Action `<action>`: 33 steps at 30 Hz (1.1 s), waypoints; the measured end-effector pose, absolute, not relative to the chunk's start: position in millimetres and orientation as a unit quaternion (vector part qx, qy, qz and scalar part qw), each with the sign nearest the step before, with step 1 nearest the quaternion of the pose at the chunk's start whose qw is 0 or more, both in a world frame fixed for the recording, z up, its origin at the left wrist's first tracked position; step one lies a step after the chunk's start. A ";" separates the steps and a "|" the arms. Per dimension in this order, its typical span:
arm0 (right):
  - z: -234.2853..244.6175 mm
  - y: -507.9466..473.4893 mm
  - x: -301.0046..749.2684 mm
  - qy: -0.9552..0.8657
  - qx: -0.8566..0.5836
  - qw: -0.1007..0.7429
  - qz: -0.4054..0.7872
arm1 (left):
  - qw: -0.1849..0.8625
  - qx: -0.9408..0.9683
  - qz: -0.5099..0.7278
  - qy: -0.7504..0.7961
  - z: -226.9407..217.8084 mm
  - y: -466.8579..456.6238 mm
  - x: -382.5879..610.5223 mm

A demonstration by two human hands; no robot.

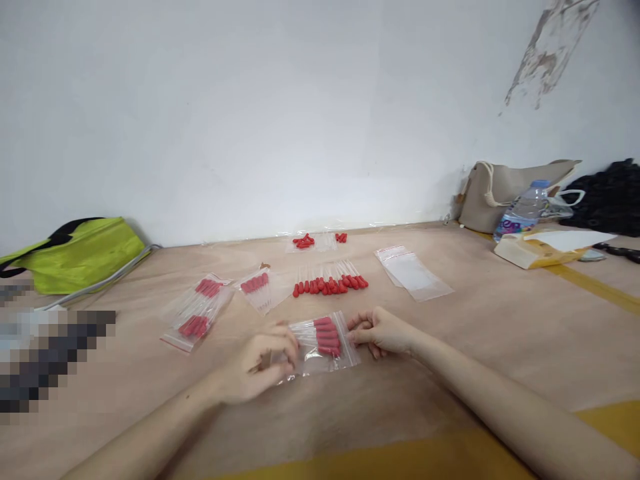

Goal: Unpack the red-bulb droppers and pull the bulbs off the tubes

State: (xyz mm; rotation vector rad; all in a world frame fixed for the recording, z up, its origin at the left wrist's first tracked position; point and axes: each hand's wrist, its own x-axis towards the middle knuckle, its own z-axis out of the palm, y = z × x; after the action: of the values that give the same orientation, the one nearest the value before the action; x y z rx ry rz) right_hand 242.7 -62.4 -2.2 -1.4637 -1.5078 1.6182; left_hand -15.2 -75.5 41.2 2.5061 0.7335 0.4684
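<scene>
A small clear zip bag [325, 343] with several red-capped droppers inside lies flat on the table. My left hand [260, 363] grips its left end with curled fingers. My right hand [380, 331] pinches its right edge. Beyond it, a row of loose red-capped droppers [330, 283] lies on the table. Two filled bags [197, 310] [257, 288] lie to the left. A stack of empty zip bags [413, 272] lies to the right.
More red caps in clear plastic [315, 241] sit near the wall. A lime-green bag [75, 253] lies at the left. At the right are a beige bag [495, 190], a water bottle [523, 210], a yellow-white packet [545, 248] and a black bundle [610, 197].
</scene>
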 end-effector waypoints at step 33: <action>-5.8 -71.0 228.5 -0.520 -0.525 0.265 0.619 | -0.024 0.963 0.202 0.176 -1.1 -32.5 46.6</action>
State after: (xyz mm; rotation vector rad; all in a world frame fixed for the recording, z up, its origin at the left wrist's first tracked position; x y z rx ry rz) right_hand 228.5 -71.0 -5.8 -1.4196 -1.4057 1.6723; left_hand 46.6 -32.5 -1.1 3.0729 0.5613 0.6428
